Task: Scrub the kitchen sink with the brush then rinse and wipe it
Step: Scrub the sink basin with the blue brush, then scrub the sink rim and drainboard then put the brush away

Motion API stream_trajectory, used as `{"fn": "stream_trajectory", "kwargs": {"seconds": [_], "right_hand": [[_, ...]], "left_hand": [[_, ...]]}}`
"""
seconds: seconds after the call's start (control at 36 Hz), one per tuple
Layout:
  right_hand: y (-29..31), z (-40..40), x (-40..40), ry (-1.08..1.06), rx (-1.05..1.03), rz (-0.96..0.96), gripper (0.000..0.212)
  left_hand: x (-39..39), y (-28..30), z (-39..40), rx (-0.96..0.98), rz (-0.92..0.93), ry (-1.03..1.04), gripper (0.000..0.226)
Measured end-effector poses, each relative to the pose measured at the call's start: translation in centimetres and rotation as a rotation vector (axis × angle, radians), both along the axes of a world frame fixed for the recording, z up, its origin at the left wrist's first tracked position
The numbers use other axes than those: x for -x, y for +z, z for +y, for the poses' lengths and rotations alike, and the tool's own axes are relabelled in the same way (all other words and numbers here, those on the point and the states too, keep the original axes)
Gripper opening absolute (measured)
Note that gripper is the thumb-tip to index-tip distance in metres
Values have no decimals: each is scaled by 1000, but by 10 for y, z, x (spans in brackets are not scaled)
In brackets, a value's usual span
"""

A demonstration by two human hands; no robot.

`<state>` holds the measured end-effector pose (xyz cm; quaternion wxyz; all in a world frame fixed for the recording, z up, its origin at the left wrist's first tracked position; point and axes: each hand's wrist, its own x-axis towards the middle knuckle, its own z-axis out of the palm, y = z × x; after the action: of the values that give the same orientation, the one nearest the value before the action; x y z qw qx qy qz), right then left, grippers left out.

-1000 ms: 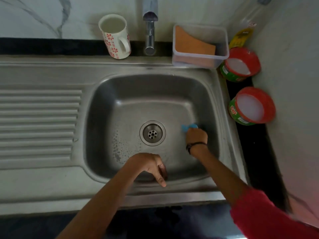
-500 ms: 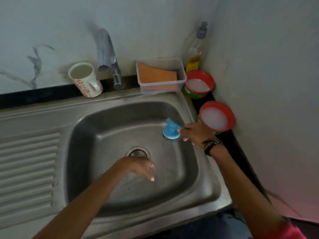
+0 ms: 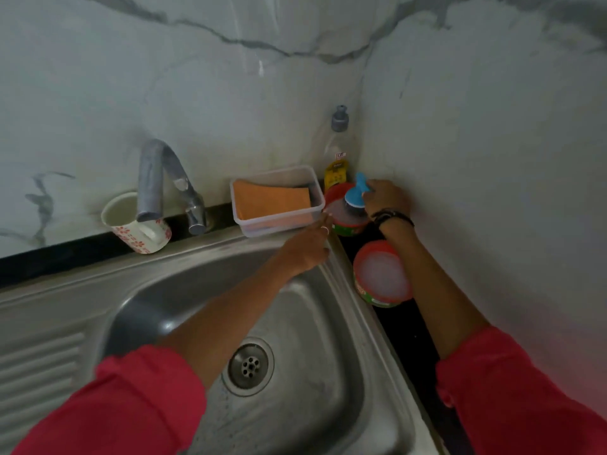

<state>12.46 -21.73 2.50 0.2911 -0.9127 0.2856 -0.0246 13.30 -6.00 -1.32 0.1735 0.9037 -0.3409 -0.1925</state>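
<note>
My right hand (image 3: 384,198) grips the blue handle of the scrub brush (image 3: 355,198), whose bristles sit in the far red-rimmed tub (image 3: 348,224) in the back right corner. My left hand (image 3: 307,247) reaches over the sink's back right rim, its fingers stretched toward that tub and the plastic box; whether they touch is unclear. The steel sink (image 3: 184,290) lies below, with its drain (image 3: 248,366) near the bottom centre. The tap (image 3: 161,182) stands behind the basin, with no water running.
A clear plastic box with an orange cloth (image 3: 272,200) sits behind the sink. A second red-rimmed tub (image 3: 382,274) stands on the black counter at right. A flowered mug (image 3: 138,224) stands left of the tap, a soap bottle (image 3: 336,152) in the corner. A drainboard (image 3: 36,366) lies left.
My right hand lifted the brush out of the basin and carried it to the far tub in the corner. My left hand rose from the basin to the back right rim. The view tilted up.
</note>
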Motion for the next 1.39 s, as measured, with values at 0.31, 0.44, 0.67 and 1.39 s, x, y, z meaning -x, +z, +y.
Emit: {"fn": "stream_trajectory", "kwargs": {"seconds": [0.31,0.44,0.67,1.39], "right_hand": [[-2,-1,-9,196,28,227,42],[2,7,-9,173,258,157,38],[-5,17,3,208,164,-8,42],[-24,187,97,313,-374,-229,10]], "left_hand": [[-7,-12,-8,-31,-25,15,76],[-7,-11,-8,-71,-44,8,75],[0,-7,3,-35,-72,8,75],[75,-44,259,-328,-152,224,63]]}}
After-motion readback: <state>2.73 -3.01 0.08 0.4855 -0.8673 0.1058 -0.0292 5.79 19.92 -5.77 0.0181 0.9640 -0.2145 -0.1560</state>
